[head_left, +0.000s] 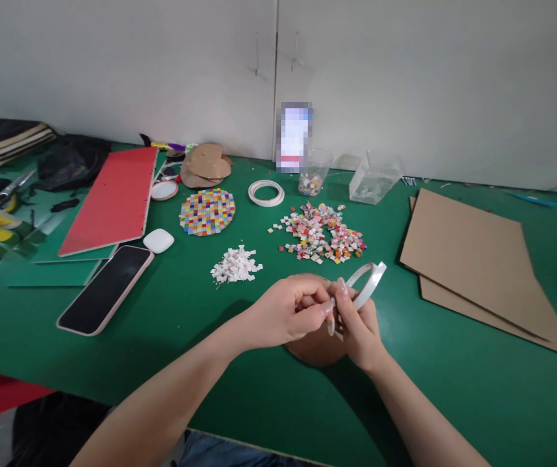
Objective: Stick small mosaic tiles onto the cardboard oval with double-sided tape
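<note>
My right hand [360, 327] grips a roll of white double-sided tape [371, 285], held on edge above the table. Close against it, my left hand [292, 311] pinches what looks like the loose end of the tape, its fingertips nearly touching the right thumb. Below both hands lies a round brown cardboard disc [314, 350], partly hidden by them. Just beyond the hands spreads a pile of small coloured mosaic tiles [324, 233]. To the left of that pile sits a heap of white paper scraps [236, 264].
A mosaic-covered disc [207, 212], a second tape roll [266, 193], a plastic cup [313, 178] and a clear box [374, 181] stand farther back. Cardboard sheets [467, 259] lie right. At left are a phone [107, 288], a white case [158, 240] and a red board [113, 201].
</note>
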`<state>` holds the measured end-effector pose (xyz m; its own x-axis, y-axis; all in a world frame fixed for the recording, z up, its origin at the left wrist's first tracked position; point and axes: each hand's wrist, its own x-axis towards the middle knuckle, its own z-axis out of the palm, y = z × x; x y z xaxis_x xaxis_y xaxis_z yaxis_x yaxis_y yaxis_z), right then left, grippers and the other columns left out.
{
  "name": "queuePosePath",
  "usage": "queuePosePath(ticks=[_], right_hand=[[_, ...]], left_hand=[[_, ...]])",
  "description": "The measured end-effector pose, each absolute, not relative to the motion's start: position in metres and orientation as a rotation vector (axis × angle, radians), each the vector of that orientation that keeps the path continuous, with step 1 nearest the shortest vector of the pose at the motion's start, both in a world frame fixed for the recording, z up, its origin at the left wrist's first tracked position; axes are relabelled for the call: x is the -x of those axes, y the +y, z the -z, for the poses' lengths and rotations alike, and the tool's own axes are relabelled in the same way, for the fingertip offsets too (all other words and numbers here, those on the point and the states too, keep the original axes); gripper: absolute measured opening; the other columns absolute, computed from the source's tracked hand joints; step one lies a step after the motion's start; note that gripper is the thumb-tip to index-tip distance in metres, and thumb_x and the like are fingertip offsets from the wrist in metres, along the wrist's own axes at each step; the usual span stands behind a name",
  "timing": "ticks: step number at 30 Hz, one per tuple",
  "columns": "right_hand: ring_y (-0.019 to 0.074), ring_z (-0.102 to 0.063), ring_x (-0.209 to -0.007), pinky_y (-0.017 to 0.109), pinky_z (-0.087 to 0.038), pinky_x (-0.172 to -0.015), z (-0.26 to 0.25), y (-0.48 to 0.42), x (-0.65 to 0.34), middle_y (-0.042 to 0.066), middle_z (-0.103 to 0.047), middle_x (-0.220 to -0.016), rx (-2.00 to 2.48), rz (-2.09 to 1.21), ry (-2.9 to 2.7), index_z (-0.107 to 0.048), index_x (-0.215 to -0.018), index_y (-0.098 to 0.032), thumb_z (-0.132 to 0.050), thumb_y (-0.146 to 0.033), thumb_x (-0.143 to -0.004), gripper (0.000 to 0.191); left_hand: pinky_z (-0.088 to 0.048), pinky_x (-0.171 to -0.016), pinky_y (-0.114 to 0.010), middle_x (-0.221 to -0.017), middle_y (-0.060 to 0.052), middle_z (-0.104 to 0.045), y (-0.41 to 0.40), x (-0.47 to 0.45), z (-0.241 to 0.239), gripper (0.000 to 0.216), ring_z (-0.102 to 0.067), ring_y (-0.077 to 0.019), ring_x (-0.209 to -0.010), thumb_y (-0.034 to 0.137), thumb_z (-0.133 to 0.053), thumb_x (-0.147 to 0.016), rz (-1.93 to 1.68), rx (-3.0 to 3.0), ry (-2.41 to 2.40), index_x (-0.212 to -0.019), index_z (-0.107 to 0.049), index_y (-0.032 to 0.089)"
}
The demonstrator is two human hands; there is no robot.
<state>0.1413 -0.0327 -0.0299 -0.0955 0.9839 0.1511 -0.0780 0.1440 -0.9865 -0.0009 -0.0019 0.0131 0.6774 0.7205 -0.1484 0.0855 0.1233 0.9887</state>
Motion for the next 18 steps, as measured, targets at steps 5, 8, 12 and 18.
queuePosePath(ticks=[5, 8, 12, 18], right_hand=[[0.0089, -0.026, -0.045, 0.024, -0.020, -0.041, 0.0309, -0.0320, -0.1413, -0.005, -0.033, -0.050, 0.981, -1.188, -1.311, -0.043, -0.056, -0.019, -0.040, -0.044, -0.092, 0.045], [0.0093, -0.027, -0.045, 0.024, -0.021, -0.042, 0.0311, -0.0320, -0.1412, -0.004, -0.034, -0.048, 0.989, -1.182, -1.322, -0.043, -0.055, -0.019, -0.039, -0.043, -0.093, 0.045], [0.0083, -0.025, -0.043, 0.023, -0.022, -0.041, 0.0305, -0.0325, -0.1402, -0.005, -0.033, -0.049, 0.998, -1.174, -1.328, -0.043, -0.056, -0.019, -0.039, -0.044, -0.093, 0.045], [0.0094, -0.027, -0.045, 0.024, -0.022, -0.042, 0.0329, -0.0334, -0.1391, -0.004, -0.033, -0.049, 1.007, -1.173, -1.303, -0.044, -0.055, -0.019, -0.040, -0.046, -0.092, 0.046]], left_hand=[[-0.025, -0.037, -0.015, -0.041, 0.009, -0.040, -0.0020, 0.0014, -0.0150, 0.014, -0.034, -0.0031, -0.035, 0.011, -0.044, -0.078, -0.518, -1.392, 0.745, -0.066, -0.052, 0.014], [-0.025, -0.037, -0.015, -0.040, 0.010, -0.040, -0.0016, 0.0016, -0.0155, 0.015, -0.034, -0.0030, -0.034, 0.010, -0.044, -0.077, -0.520, -1.403, 0.735, -0.066, -0.053, 0.014], [-0.026, -0.037, -0.014, -0.044, 0.008, -0.042, -0.0015, 0.0010, -0.0153, 0.014, -0.036, -0.0031, -0.037, 0.009, -0.045, -0.075, -0.545, -1.397, 0.731, -0.064, -0.052, 0.013], [-0.025, -0.036, -0.013, -0.046, 0.008, -0.043, -0.0016, 0.0004, -0.0136, 0.014, -0.035, -0.0025, -0.038, 0.008, -0.046, -0.076, -0.541, -1.367, 0.726, -0.064, -0.052, 0.013]])
